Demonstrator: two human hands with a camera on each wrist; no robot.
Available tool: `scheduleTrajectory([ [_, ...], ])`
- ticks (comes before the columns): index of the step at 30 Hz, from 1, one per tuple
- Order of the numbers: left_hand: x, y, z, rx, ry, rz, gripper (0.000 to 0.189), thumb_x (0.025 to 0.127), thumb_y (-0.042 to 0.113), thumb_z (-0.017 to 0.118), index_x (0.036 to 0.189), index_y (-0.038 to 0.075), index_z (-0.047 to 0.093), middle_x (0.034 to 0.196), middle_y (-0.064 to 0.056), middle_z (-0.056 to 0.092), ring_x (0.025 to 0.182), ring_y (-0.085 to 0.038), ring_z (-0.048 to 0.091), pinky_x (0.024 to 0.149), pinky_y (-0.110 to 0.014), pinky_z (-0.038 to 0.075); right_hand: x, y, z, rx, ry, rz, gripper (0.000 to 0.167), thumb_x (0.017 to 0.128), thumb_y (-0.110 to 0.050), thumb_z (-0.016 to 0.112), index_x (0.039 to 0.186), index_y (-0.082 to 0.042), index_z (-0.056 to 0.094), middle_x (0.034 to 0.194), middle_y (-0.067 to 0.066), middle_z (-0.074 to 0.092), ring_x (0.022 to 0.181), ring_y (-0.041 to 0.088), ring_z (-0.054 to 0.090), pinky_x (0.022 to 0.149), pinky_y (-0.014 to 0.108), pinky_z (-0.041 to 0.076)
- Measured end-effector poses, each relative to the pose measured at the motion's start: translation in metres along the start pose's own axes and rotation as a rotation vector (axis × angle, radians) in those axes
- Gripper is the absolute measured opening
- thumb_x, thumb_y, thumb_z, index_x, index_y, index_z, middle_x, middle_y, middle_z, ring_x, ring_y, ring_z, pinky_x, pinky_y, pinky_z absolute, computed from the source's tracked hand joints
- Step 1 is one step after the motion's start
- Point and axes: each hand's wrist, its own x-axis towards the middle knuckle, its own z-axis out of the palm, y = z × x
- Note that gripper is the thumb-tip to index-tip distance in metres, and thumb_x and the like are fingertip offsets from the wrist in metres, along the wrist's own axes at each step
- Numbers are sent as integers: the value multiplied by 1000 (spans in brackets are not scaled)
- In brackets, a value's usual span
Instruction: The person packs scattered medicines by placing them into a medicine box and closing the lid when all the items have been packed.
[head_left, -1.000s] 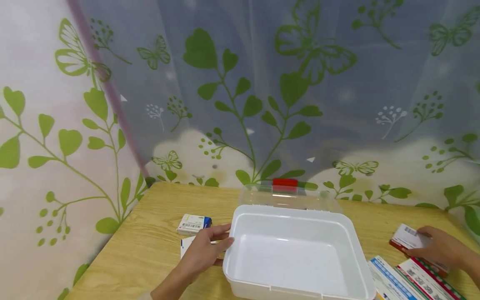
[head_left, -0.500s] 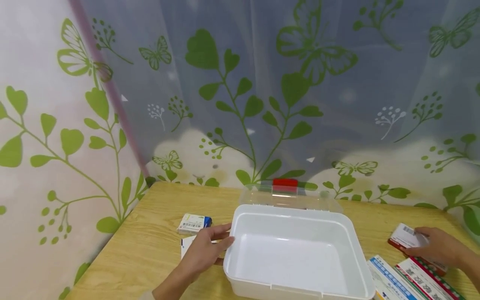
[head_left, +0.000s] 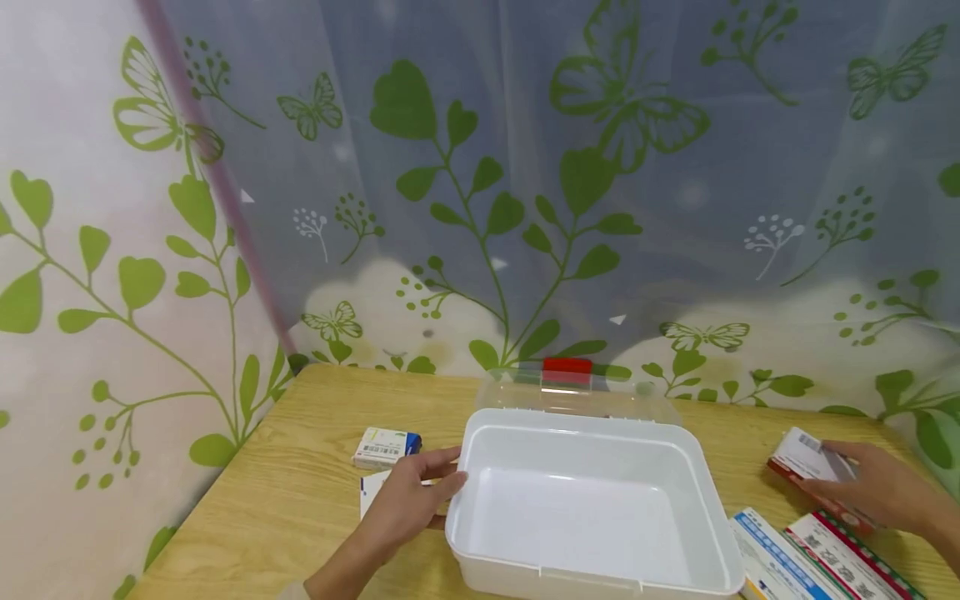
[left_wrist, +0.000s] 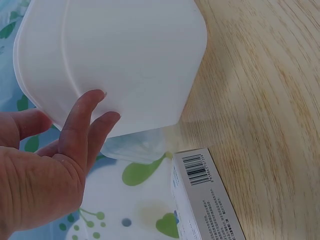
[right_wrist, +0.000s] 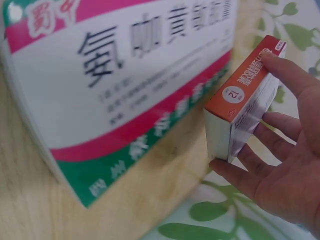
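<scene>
At the left end of a white plastic storage box, my left hand rests its fingertips on the outer wall, the thumb at the rim. The left wrist view shows the fingers lightly bent against that wall. My right hand holds a red-and-white medicine box, its thumb on one side and fingers on the other. In the right wrist view this medicine box is tilted, its orange-red side showing. The storage box's transparent lid with a red latch stands folded back behind it.
Right of the storage box lie a blue-and-white medicine box and a green, red and white one. Left of it are a small white-and-blue medicine box and another white box partly behind my left hand. A patterned curtain hangs behind the table.
My right hand has lifted the red-and-white medicine box slightly and shifted it a little to the left. My left hand stays at the storage box.
</scene>
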Motion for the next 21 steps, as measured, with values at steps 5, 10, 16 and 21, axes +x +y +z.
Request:
scheduleTrajectory([
  [5,-1,0,0,10,7,-2,50,96,14,60,138,-7,44,117,-21,59,95,-31,64,64,-40,59,-5,-17,-11,18,75,-87,86,84,-52,68,125,21,45,120,44,44,101,58,46,72,63,45],
  [10,0,1,0,4,1,12,49,96,13,59,137,-8,44,117,-23,58,96,-32,64,64,-39,59,-11,-37,-26,27,117,-116,91,80,-54,71,131,17,43,113,36,51,80,34,54,59,41,47],
  [16,0,0,-1,6,-3,16,49,96,13,60,137,-9,44,117,-24,58,94,-31,64,64,-39,59,-18,-69,-40,17,122,-120,97,78,-60,69,134,14,41,122,39,42,87,36,52,61,42,47],
  [21,0,-1,-1,8,-7,18,49,96,14,60,137,-8,44,118,-24,58,95,-31,64,65,-39,59,-25,-101,-53,52,107,-152,97,78,-60,69,139,10,39,124,35,41,82,30,55,57,38,49],
])
